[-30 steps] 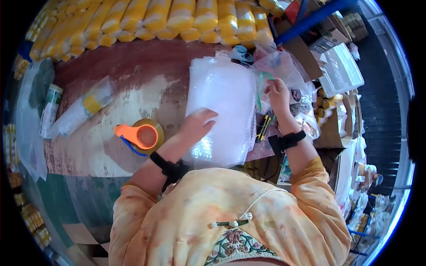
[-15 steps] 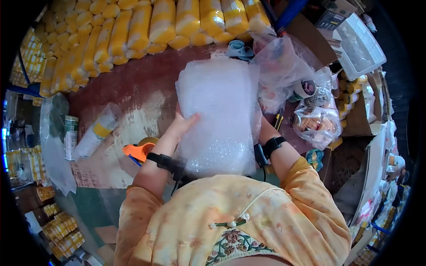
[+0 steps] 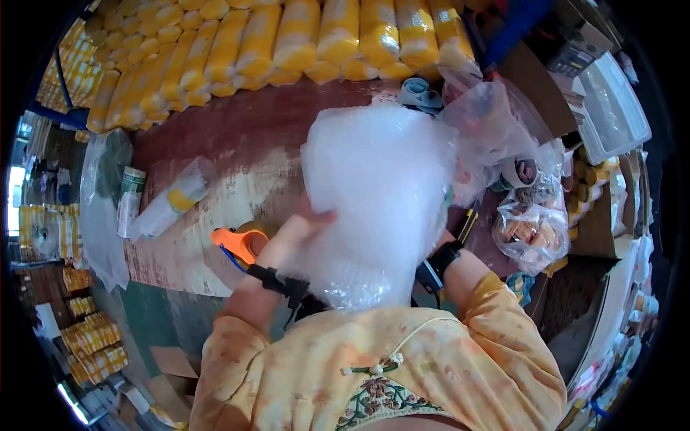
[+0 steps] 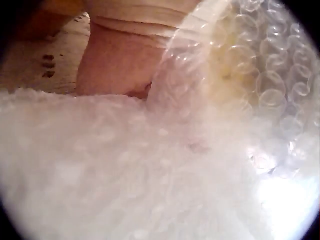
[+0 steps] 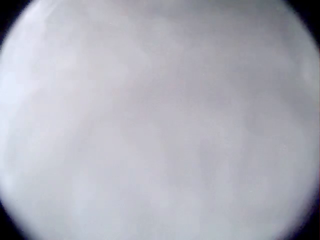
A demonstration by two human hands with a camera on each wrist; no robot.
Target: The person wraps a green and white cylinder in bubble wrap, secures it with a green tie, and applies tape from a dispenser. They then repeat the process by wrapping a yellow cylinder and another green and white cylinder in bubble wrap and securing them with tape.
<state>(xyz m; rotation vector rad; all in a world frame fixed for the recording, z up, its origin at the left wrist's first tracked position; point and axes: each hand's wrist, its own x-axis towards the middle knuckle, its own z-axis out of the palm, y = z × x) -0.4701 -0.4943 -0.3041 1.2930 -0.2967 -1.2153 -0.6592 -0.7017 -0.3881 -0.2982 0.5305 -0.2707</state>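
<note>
A thick stack of bubble wrap (image 3: 377, 194) is lifted off the reddish worn table (image 3: 230, 129) and tilted toward my chest. My left hand (image 3: 302, 231) grips its left edge, thumb on top. In the left wrist view the bubble wrap (image 4: 235, 95) fills the frame, with skin of my hand (image 4: 115, 65) behind it. My right hand is hidden under the right side of the sheet; only its black wrist strap (image 3: 440, 260) shows. The right wrist view is a white blur.
An orange tape dispenser (image 3: 236, 243) lies just left of my left hand. A wrapped bottle (image 3: 172, 200) and a green-white can (image 3: 131, 195) lie further left. Yellow-white packs (image 3: 287, 36) line the back. Clear plastic bags (image 3: 496, 129) and a filled bag (image 3: 528, 230) crowd the right.
My right hand left the plastic bags and went under the bubble wrap. Both hands have raised the stack off the table and tipped it toward me.
</note>
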